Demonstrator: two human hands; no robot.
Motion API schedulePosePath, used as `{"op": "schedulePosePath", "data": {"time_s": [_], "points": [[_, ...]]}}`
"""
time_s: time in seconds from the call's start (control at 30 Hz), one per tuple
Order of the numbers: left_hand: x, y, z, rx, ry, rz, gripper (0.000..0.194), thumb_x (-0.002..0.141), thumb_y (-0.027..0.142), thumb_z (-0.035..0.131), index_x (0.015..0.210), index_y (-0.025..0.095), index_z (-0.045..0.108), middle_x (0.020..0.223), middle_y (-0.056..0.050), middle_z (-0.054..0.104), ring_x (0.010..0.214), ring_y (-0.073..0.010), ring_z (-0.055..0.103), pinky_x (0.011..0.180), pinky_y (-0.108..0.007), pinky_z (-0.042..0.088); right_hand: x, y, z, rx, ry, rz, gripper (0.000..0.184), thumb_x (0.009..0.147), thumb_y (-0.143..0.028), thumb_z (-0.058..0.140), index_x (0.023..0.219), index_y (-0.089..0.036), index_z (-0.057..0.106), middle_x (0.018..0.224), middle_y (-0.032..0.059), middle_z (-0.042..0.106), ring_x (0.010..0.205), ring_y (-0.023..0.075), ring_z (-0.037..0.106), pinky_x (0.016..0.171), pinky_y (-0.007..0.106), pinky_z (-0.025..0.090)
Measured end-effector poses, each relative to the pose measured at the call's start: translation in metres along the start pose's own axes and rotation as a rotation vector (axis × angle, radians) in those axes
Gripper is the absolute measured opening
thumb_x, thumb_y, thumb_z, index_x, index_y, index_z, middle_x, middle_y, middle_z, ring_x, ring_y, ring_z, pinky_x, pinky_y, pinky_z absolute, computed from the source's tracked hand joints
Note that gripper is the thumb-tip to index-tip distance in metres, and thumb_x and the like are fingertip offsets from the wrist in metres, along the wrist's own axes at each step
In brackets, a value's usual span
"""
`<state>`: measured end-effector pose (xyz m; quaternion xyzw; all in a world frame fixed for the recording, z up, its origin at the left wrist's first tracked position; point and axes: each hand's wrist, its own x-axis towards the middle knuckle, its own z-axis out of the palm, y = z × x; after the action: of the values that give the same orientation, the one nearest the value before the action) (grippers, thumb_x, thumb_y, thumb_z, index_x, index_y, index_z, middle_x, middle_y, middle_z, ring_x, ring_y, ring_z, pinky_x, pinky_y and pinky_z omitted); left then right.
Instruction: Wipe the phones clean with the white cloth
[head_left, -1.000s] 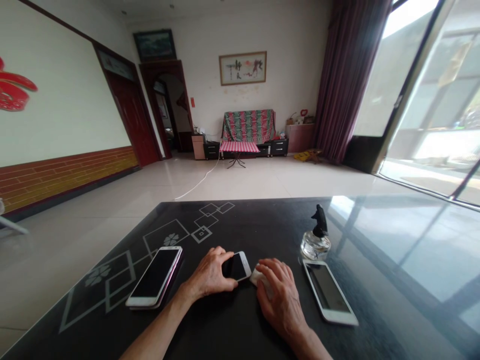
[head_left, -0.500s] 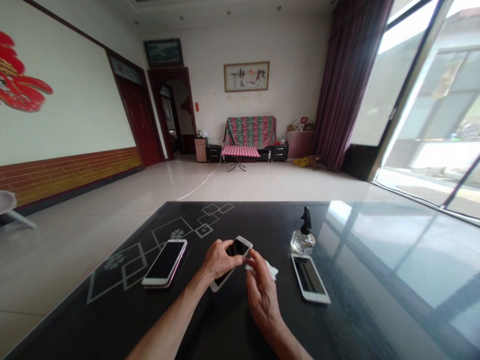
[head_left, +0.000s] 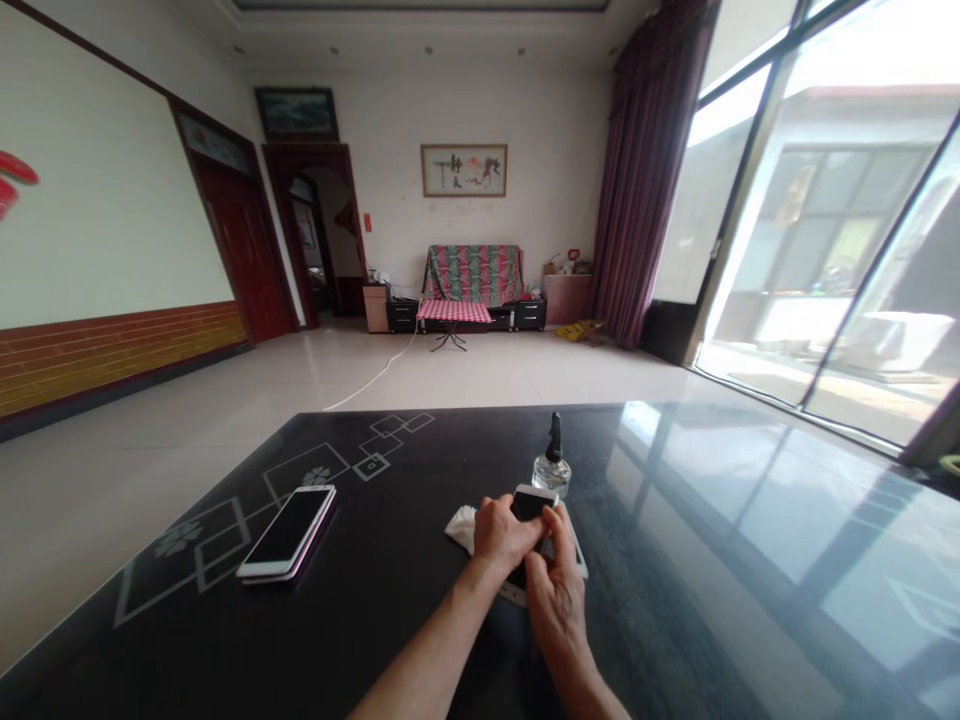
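Observation:
My left hand [head_left: 501, 535] is closed round a small white phone [head_left: 531, 503] with a dark screen, held up off the black glass table [head_left: 390, 620]. My right hand [head_left: 557, 585] is on the phone's lower right side, fingers curled against it. A white cloth [head_left: 460, 525] lies on the table just left of my left hand. A second white phone [head_left: 576, 550] lies flat behind my hands, mostly hidden. A small clear glass bottle with a black spray top [head_left: 552, 466] stands just beyond them.
A third phone in a pink case [head_left: 287, 532] lies flat at the table's left, beside the printed square pattern [head_left: 315, 470]. The table's right half reflects the big windows. Beyond the far edge lies tiled floor, with a covered sofa [head_left: 472, 275] at the back wall.
My left hand has lifted the small phone off the table and carried it right, over the other white phone. My right hand left the cloth and came onto the phone. The camera view shifted right.

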<state>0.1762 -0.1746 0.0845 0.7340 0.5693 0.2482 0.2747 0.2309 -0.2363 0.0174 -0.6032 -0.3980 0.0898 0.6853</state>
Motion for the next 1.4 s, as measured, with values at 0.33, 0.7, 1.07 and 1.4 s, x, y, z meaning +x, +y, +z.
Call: {"op": "schedulePosePath", "data": {"time_s": [0.33, 0.7, 1.07, 1.4], "points": [[0.014, 0.012, 0.056, -0.216, 0.025, -0.017, 0.017, 0.07, 0.012, 0.049, 0.057, 0.018, 0.058, 0.054, 0.003, 0.055, 0.06, -0.0145, 0.056, 0.054, -0.021, 0.038, 0.044, 0.051, -0.039, -0.12, 0.038, 0.005, 0.047, 0.07, -0.025, 0.05, 0.116, -0.02, 0.059, 0.126, 0.0077, 0.059, 0.122, 0.0258, 0.051, 0.105, 0.044, 0.037], [0.018, 0.01, 0.07, -0.286, 0.034, -0.061, 0.016, 0.065, 0.008, 0.047, 0.06, 0.018, 0.059, 0.056, 0.002, 0.057, 0.059, -0.0146, 0.055, 0.053, -0.022, 0.038, 0.071, 0.055, -0.05, -0.177, -0.128, 0.124, 0.051, 0.066, -0.035, 0.049, 0.112, -0.016, 0.062, 0.113, 0.0105, 0.067, 0.1, 0.0264, 0.064, 0.091, 0.042, 0.048], [0.018, 0.003, 0.073, -0.214, 0.041, -0.061, 0.014, 0.065, 0.01, 0.052, 0.06, 0.018, 0.061, 0.064, -0.003, 0.062, 0.078, -0.0231, 0.06, 0.072, -0.03, 0.045, 0.072, 0.052, -0.051, -0.401, -0.151, 0.023, 0.05, 0.067, -0.041, 0.048, 0.108, -0.018, 0.065, 0.122, 0.0113, 0.062, 0.103, 0.0282, 0.061, 0.088, 0.041, 0.049], [0.006, -0.002, 0.068, -0.211, 0.09, 0.084, 0.033, 0.066, 0.008, 0.053, 0.095, 0.014, 0.069, 0.094, -0.011, 0.066, 0.091, -0.0258, 0.06, 0.087, -0.033, 0.047, 0.072, 0.05, -0.057, -0.374, -0.102, -0.084, 0.046, 0.072, -0.044, 0.047, 0.106, -0.017, 0.063, 0.118, 0.0121, 0.063, 0.09, 0.0241, 0.064, 0.074, 0.034, 0.053]]}}
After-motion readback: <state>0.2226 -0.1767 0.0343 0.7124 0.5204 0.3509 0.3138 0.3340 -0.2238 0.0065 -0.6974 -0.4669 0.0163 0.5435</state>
